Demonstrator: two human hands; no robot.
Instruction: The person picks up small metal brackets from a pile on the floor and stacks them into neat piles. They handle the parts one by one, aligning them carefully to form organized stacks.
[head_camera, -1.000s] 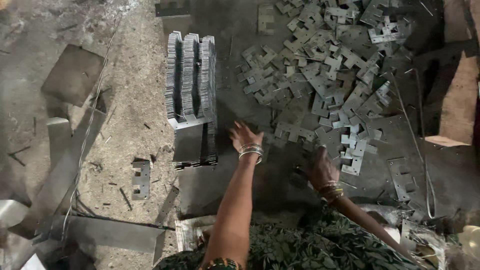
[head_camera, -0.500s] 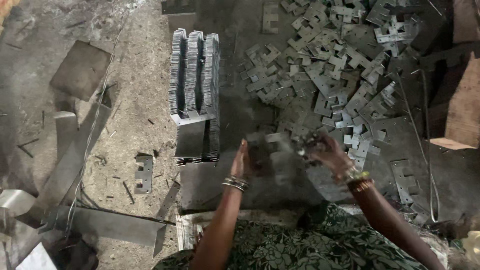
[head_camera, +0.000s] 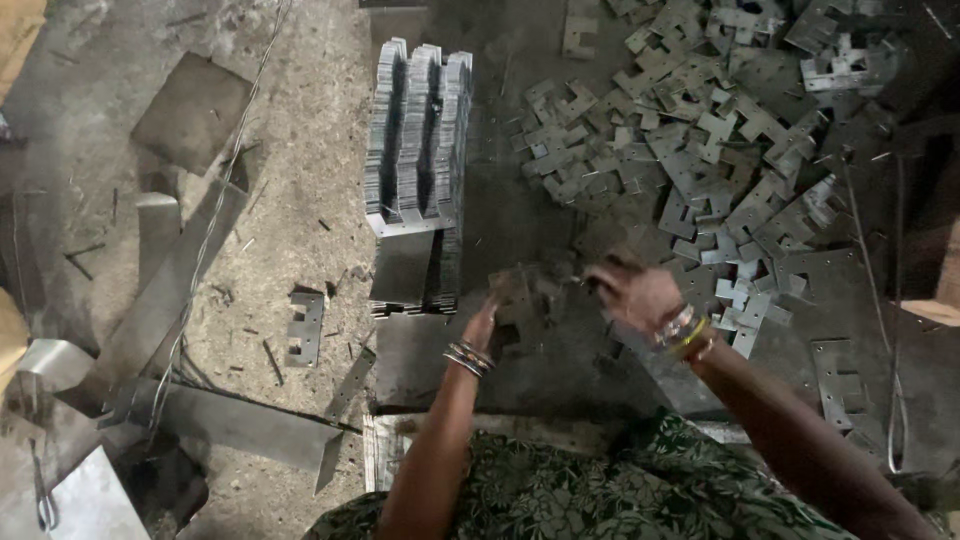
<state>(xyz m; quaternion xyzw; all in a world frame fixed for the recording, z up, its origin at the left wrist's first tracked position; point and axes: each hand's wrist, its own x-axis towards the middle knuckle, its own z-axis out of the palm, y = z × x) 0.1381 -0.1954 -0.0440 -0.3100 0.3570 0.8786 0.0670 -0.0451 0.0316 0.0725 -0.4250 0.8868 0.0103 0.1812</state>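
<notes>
Head view: a person is sorting stamped metal plates, with the heap beyond the fingers largely unsorted and the upright stack partly built.
Left hand and right hand, now drawn together, are apparently closing on a plate; the grip is blurred.

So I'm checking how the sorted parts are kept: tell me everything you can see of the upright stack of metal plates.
The stack of metal plates stands on the floor ahead of the person, left of the loose scattered pieces. It looks like thin grey stamped sheet steel, packed on edge in three close rows with notched outlines. Its near end rests against a flat plate lying on more plates. Neither hand touches it; the left hand is nearest.
</notes>
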